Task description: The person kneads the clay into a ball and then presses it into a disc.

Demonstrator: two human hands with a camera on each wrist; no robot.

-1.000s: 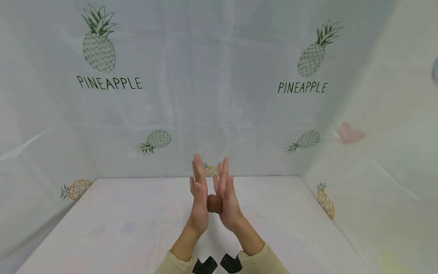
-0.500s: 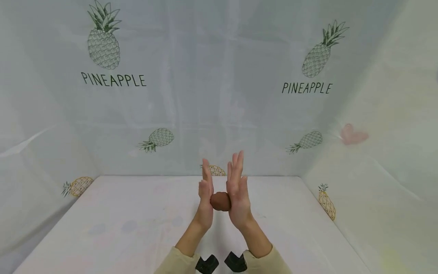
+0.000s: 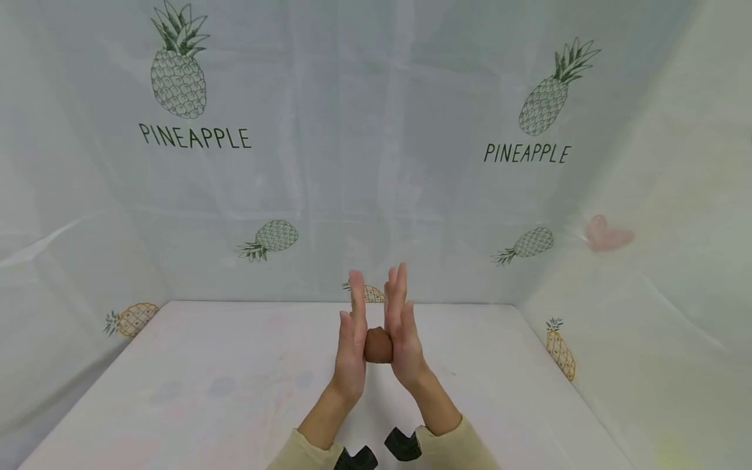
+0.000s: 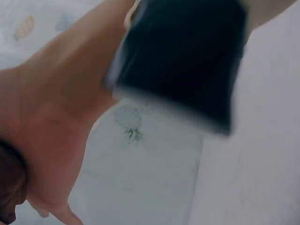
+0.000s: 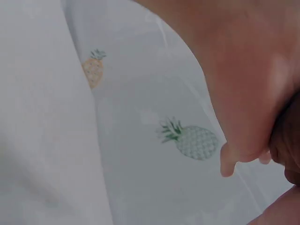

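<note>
- Pineapple-printed sheeting (image 3: 376,130) is hanging behind and to both sides of the white table (image 3: 235,385) I am working over, with the word PINEAPPLE printed at 10 and 2 o'clock on the back wall.
- I am pressing a brown lump of clay (image 3: 378,345) between my two flat palms, above the table and near the middle of the head view; it is not touching the surface.
- My left hand (image 3: 352,346) is standing upright at 9 o'clock of the lump, fingers straight and pointing up, palm against the clay.
- My right hand (image 3: 402,339) is doing the same at 3 o'clock, fingers straight and together, not curled round anything.
- In the left wrist view the clay (image 4: 9,192) is showing only as a dark edge at 8 o'clock, against my palm; a black wrist mount is blurring the top.
- To do this well, I judge I should be keeping both palms parallel, pressing evenly and sliding them against each other in small circles, so the lump is rounding rather than flattening or slipping out below.
- Compared with half a second ago, my right hand is sitting lower and closer to the left, its fingertips now nearly level with the left ones, and the lump is looking more squeezed between the palms.
</note>
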